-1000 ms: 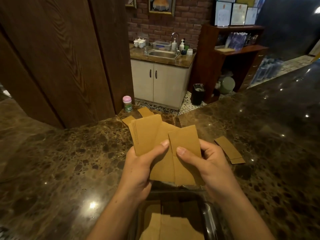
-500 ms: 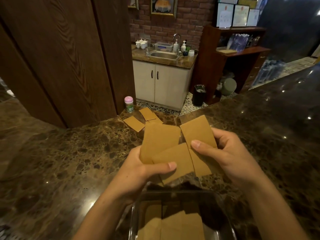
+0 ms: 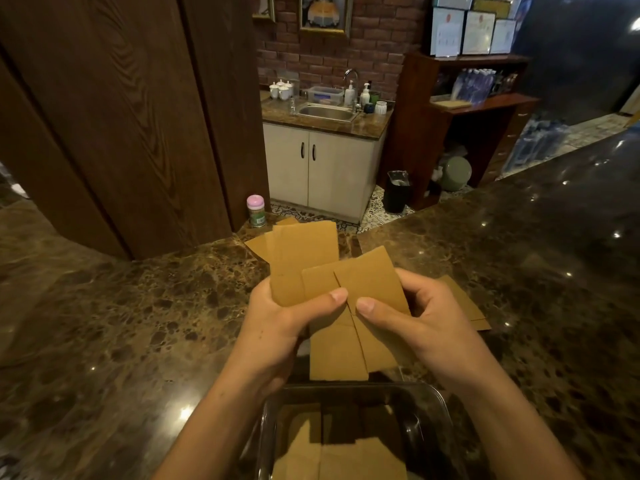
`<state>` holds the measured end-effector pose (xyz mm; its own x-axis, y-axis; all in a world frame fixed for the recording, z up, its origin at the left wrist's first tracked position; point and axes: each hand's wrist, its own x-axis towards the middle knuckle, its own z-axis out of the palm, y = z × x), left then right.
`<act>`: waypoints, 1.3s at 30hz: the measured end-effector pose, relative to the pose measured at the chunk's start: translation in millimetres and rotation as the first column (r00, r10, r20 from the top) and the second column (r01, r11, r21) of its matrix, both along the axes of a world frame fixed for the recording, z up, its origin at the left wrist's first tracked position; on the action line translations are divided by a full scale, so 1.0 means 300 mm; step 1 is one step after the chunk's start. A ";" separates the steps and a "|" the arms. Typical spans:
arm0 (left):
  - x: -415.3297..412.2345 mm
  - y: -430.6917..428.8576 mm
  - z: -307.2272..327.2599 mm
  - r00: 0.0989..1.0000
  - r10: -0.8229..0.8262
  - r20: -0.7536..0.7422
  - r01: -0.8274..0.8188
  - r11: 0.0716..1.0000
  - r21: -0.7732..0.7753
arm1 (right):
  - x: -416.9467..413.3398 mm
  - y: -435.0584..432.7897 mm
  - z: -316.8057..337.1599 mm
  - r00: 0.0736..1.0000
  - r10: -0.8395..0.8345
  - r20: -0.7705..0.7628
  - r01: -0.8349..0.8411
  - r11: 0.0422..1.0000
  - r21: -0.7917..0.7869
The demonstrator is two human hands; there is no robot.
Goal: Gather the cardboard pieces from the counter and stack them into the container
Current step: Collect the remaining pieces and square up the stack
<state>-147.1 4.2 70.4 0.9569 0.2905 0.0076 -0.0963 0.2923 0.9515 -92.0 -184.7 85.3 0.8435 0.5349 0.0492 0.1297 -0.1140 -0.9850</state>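
Cardboard pieces (image 3: 332, 299) pinched between left hand (image 3: 277, 327) and right hand (image 3: 422, 320).

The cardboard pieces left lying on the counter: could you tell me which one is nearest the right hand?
The long strip just beyond the right hand, partly hidden by its knuckles. The other loose pieces lie farther off, near the pink-lidded jar.

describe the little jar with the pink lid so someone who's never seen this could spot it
Follow the marble counter to its far edge, where the dark wooden panel ends. The jar stands upright there, just beyond the loose cardboard pieces. It is the only small container on the counter with a pink lid and green label.
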 end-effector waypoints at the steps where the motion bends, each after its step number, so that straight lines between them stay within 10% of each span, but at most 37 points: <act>1: -0.001 -0.005 0.005 1.000 -0.025 -0.005 0.025 1.000 0.005 | 0.001 0.004 0.001 1.000 0.001 0.000 -0.001 1.000 0.026; 11: -0.014 -0.020 0.008 1.000 -0.022 0.008 0.024 0.982 -0.186 | -0.010 0.032 0.017 0.966 -0.143 -0.216 0.217 0.901 0.377; 39: -0.028 -0.003 -0.020 0.998 0.057 -0.030 -0.060 0.989 -0.137 | -0.021 0.025 0.030 0.980 -0.088 -0.177 0.131 0.961 0.243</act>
<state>-155.4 3.2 64.3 0.9375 0.3426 -0.0614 -0.0926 0.4156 0.9048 -98.4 -177.1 94.2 0.9040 0.4267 0.0274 -0.0344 0.1364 -0.9901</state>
